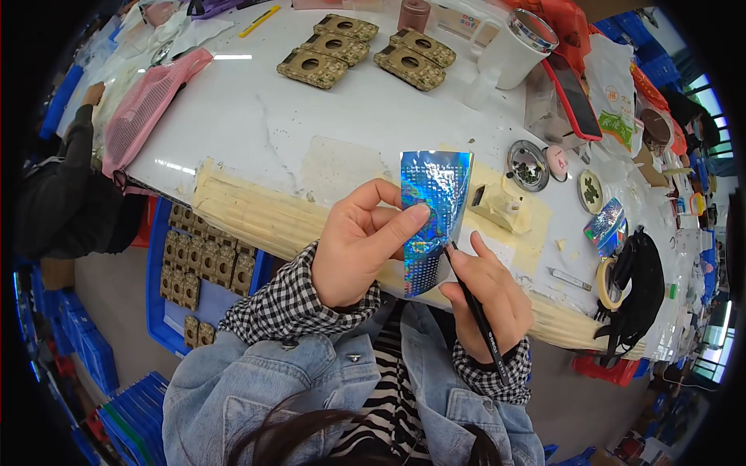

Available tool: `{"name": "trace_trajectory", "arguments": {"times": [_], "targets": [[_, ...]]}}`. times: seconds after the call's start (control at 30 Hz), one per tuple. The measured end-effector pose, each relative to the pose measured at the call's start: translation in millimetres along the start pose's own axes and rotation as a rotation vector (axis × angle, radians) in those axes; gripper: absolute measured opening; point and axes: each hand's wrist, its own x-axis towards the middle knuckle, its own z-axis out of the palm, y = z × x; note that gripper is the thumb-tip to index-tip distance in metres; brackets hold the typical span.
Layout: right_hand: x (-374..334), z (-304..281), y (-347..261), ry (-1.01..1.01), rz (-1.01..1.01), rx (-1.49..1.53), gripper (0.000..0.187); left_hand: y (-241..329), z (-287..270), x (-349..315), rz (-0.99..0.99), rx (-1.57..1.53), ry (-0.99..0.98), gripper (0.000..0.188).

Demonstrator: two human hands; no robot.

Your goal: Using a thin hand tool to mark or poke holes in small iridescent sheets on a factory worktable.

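Note:
Between the thumb and fingers of my left hand (369, 241) is a shiny blue holographic sticker sheet (437, 182) with rows of small marks, held upright above the table's near edge. My right hand (491, 291) grips a slim black tool (475, 311), perhaps tweezers or a craft knife. Its tip meets the sheet's right edge, close to my left thumb. Whether a sticker sits at that tip is too small to tell. Beyond the sheet, a small camouflage part (497, 203) rests on the yellow-taped patch of the table.
Several camouflage toy tank hulls (312, 67) stand at the back, with more in a blue crate (159, 311) at lower left. To the right are a round metal tin (528, 165), a white mug (517, 46), a phone (573, 97) and a tape roll (610, 283). Another person's arm (78, 132) is at far left.

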Motion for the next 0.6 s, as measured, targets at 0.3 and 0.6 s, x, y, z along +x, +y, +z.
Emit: {"name": "trace_trajectory", "arguments": {"times": [0.3, 0.6], "targets": [[-0.7, 0.9, 1.9, -0.042, -0.082, -0.107, 0.036, -2.9, -1.4, 3.1, -0.032, -0.093, 0.004, 0.013], [-1.8, 0.8, 1.6, -0.037, -0.076, -0.115, 0.036, -2.1, 0.2, 3.1, -0.040, -0.099, 0.001, 0.014]]}}
